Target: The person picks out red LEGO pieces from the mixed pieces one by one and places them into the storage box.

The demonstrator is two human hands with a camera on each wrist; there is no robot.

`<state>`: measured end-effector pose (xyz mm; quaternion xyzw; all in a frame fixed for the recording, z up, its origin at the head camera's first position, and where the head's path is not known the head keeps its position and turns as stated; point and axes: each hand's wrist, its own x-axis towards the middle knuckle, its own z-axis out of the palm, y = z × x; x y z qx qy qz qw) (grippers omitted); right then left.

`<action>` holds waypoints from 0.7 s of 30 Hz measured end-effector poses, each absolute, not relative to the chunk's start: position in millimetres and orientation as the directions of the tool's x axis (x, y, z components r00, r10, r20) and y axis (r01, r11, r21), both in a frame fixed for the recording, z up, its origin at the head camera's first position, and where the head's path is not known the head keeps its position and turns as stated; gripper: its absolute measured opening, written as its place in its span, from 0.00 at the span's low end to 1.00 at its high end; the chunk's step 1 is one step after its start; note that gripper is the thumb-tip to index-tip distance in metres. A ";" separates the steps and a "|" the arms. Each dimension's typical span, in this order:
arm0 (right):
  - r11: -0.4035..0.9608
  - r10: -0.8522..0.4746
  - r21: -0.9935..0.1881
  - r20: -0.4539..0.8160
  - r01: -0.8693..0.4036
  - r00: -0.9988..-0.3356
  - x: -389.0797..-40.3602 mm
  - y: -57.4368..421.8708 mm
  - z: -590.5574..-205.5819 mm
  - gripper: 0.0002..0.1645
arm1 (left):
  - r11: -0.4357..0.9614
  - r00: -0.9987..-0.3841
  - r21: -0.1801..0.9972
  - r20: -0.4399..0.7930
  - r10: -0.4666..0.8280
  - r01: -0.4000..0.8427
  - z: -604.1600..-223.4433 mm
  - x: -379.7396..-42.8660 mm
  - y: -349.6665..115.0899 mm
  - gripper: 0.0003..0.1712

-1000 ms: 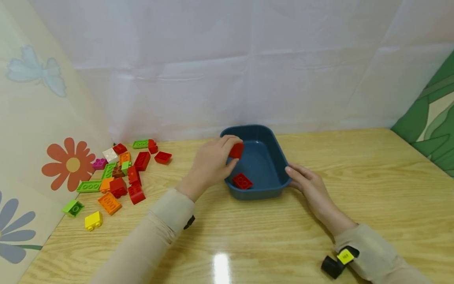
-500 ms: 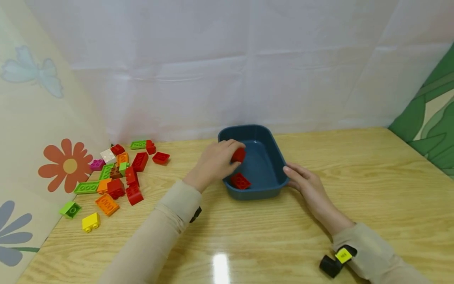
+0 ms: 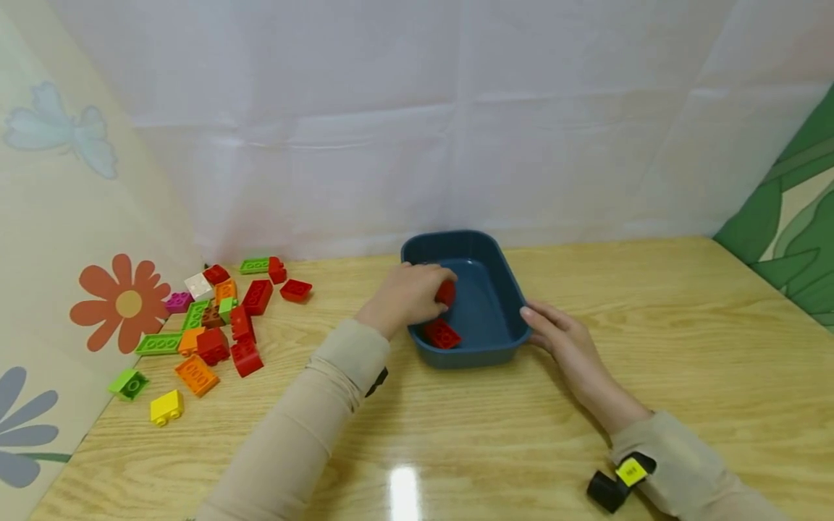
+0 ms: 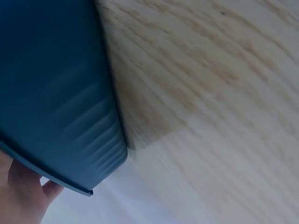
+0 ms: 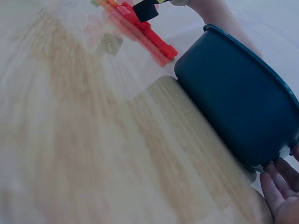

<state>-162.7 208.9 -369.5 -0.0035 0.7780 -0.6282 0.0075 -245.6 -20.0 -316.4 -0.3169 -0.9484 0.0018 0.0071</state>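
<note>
fingers of the left hand (image 3: 407,298) curl round a red brick (image 3: 446,291) and hold it low inside the blue plastic tub (image 3: 502,289), just over the near-left part of its floor; a second red brick (image 3: 442,333) lies flat on the tub floor just below, close to the near wall. the right hand (image 3: 562,336) rests against the tub's near-right corner with fingers straight and together, thumb along the rim, gripping nothing.

the tub sits toward the back of the wooden table (image 3: 651,347), its far rim near the white sheet that closes off the rear. to the right of the tub the tabletop runs bare out to the green leaf panel; the near strip in front of both sleeves is likewise bare wood (with one glare spot). on the left, a loose pile of bricks (image 3: 221,318) in red, green, orange, yellow, pink and white lies against the flower-printed wall, well apart from the tub.

the left wrist view shows only the tub's outer wall (image 4: 56,107), a fingertip edge at the bottom corner and blurred wood grain; the held brick is out of its sight. the right wrist view shows the tub's outside (image 5: 238,102), the right fingertips (image 5: 280,186) at its lower rim, and smeared red bricks far off.
</note>
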 end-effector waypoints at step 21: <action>0.205 -0.014 -0.979 -0.015 0.012 -1.000 -163.5 208.9 -369.4 0.41 | 0.783 -0.782 0.047 -0.038 0.622 0.621 -325.1 -245.4 -15.5 0.28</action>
